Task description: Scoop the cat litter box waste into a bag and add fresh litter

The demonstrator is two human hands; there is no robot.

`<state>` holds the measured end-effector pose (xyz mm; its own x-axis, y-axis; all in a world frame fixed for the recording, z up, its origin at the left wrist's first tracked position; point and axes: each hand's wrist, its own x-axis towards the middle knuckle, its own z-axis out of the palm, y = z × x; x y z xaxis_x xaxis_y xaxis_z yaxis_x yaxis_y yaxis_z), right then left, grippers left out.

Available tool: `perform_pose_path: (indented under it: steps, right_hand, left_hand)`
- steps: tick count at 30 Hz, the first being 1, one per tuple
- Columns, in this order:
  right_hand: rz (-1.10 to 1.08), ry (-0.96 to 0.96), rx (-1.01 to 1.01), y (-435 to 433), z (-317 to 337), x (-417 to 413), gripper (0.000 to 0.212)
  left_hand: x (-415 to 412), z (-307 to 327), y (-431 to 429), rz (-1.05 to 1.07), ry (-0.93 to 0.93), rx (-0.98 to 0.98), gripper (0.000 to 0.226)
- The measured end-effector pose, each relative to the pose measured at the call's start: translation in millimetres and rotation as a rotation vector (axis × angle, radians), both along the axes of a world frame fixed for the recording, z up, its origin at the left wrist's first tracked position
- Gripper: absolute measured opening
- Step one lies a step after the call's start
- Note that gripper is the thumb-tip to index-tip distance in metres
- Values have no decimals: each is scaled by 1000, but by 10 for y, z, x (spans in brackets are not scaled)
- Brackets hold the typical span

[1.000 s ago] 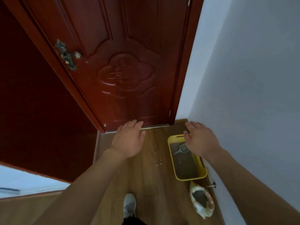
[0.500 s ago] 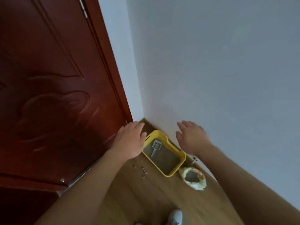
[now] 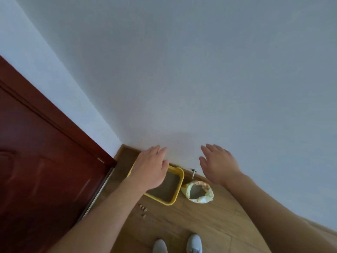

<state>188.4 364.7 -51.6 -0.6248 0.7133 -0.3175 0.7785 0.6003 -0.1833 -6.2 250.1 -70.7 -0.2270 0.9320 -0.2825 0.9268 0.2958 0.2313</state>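
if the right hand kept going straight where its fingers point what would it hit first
Probably the white wall; the right hand points its straight fingers at it, with nothing visible between. Depth is unclear from this view.

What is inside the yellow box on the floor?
Grey-brown litter fills the part of the yellow box that shows. The left hand is in front of its far end, so anything lying there is hidden.
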Motion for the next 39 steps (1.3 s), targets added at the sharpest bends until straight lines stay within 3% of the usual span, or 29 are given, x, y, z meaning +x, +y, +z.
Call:
perform_pose_path:
  steps: [9, 21, 25, 30, 39]
  right_hand:
    - [-99, -9, 5, 264, -1494, 599, 46]
    - [-132, 15, -36, 362, -5310, 1199, 49]
    - [-63, 27, 17, 455, -6262, 1268, 49]
    - [-4, -21, 29, 463, -6951, 1275, 54]
    - [55, -16, -12, 499, -7461, 1425, 54]
  left_hand:
    - [466, -1478, 678, -174, 1, -28, 54]
    - [1102, -5356, 975, -296, -90, -58, 56]
    - [1081, -6293, 1021, -325, -117, -56, 57]
    - [953, -6899, 1114, -372, -65, -71, 58]
    - [906, -7273, 1053, -309, -163, -137, 56]
